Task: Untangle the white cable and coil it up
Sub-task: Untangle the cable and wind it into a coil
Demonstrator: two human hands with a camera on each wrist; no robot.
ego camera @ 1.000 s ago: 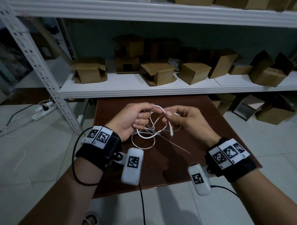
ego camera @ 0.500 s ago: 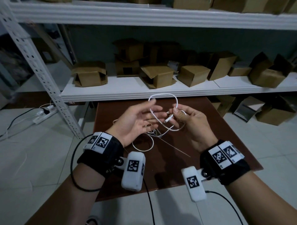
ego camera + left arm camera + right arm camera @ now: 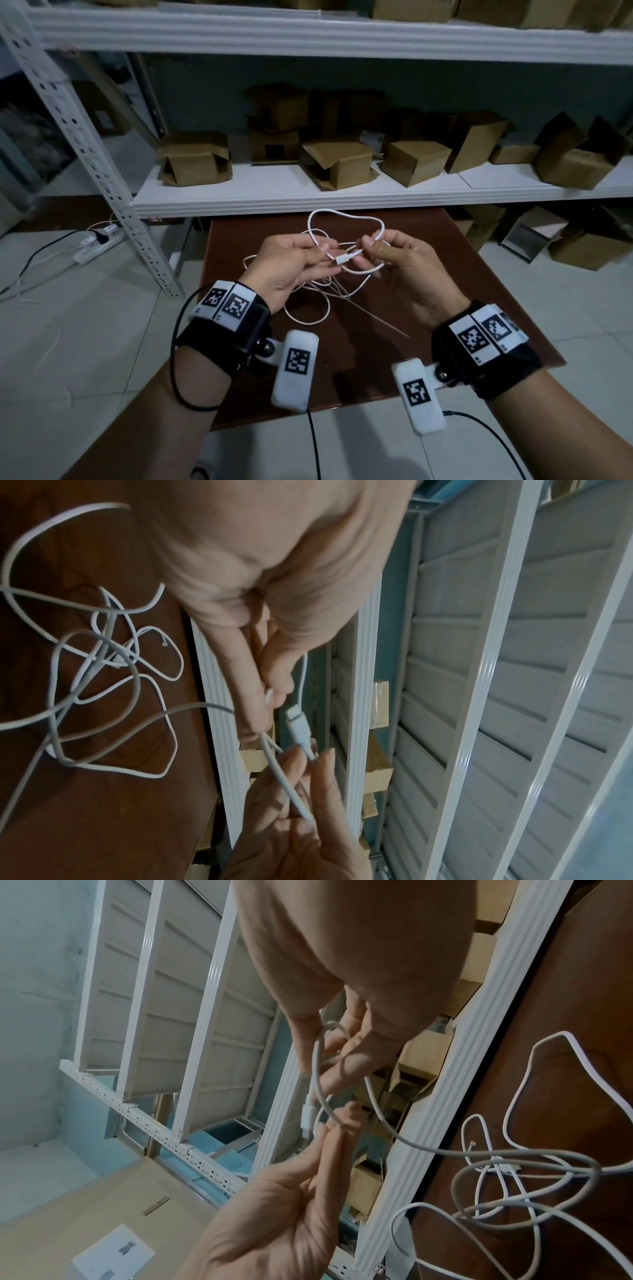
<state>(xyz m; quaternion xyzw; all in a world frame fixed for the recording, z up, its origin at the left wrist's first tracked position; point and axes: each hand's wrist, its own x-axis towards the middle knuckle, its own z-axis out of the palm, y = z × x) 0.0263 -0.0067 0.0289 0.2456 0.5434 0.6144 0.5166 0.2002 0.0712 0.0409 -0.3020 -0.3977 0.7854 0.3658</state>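
The white cable [image 3: 346, 219] arches in a loop above and between my two hands, over the brown table [image 3: 479, 274]. My left hand [image 3: 320, 248] pinches one strand of it between thumb and fingers [image 3: 270, 696]. My right hand [image 3: 368, 245] pinches the cable just behind its white plug [image 3: 344, 257], which points toward the left hand [image 3: 308, 1164]. The plug [image 3: 298, 723] hangs free between the two hands' fingertips and shows again as the plug [image 3: 306, 1115]. The rest of the cable lies in a loose tangle [image 3: 318, 294] on the table, also seen as the tangle [image 3: 103, 669] and the tangle [image 3: 514, 1177].
A thin straight stick [image 3: 376, 322] lies on the table under the hands. A white shelf [image 3: 308, 202] with several cardboard boxes [image 3: 195, 157] runs just beyond the table's far edge. A metal upright [image 3: 102, 164] and a power strip [image 3: 96, 240] stand at the left, more boxes [image 3: 582, 246] at the right.
Half a second ago the left hand's fingers were spread open beside the cable; now they have closed on a strand. The right hand keeps its hold near the plug and has risen slightly.
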